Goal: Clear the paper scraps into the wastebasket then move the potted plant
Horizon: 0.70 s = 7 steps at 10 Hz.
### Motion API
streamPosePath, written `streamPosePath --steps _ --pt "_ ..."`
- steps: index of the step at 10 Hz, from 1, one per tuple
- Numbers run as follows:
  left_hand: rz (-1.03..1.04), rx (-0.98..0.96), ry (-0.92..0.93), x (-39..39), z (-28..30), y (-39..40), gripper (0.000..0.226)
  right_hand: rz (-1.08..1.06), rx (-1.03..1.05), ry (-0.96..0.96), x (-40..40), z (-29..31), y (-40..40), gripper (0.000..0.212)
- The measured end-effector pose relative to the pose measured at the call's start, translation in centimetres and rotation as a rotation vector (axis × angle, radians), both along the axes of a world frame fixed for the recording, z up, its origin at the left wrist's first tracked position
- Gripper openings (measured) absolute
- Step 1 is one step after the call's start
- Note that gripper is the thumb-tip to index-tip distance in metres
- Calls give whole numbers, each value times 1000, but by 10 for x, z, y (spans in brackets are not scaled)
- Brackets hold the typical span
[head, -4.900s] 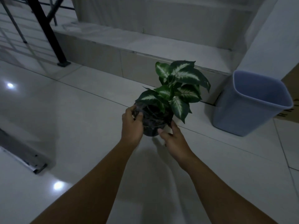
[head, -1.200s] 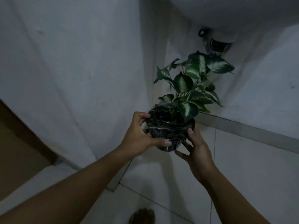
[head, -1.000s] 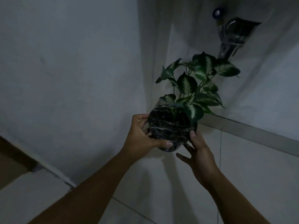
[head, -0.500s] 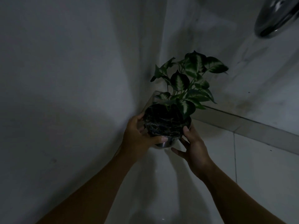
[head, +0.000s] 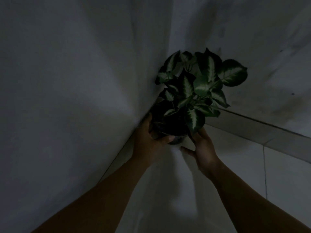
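Both of your forearms reach forward over the tiled floor (head: pixel 286 174). Your left hand (head: pixel 148 140) wraps the near side of the dark pot, thumb across its front; your right hand (head: pixel 204 148) cups its other side with fingers partly spread. The potted plant (head: pixel 190 98) sits low in the corner where two walls (head: pixel 67 81) meet. No scraps or wastebasket show here. You look nearly finished: set it down and let go.
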<state>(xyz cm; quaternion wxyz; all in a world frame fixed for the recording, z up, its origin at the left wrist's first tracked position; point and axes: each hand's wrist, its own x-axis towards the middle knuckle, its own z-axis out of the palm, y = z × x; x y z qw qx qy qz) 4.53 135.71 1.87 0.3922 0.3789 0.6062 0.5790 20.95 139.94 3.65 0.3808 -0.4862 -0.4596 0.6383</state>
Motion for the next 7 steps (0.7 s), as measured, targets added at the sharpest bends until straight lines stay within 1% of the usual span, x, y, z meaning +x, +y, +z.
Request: streamPosePath --steps 1,2,3,4,5,6,7 --pt "19 4 25 2 -2 9 102 7 -38 27 2 -8 12 46" --pt "53 13 38 3 -3 14 95 24 -59 34 2 -12 20 47" --pt "146 10 -16 7 -6 16 85 26 -22 -10 1 -12 25 52" --pt "192 33 -61 13 -3 17 76 45 32 -79 2 -7 27 56" --pt "175 53 -64 19 7 13 67 30 6 -163 5 -2 24 62" --pt "163 4 28 20 18 -2 66 -94 -140 -165 8 5 16 64" --pt "218 -83 139 18 31 -34 62 -101 -203 -205 14 18 -7 47"
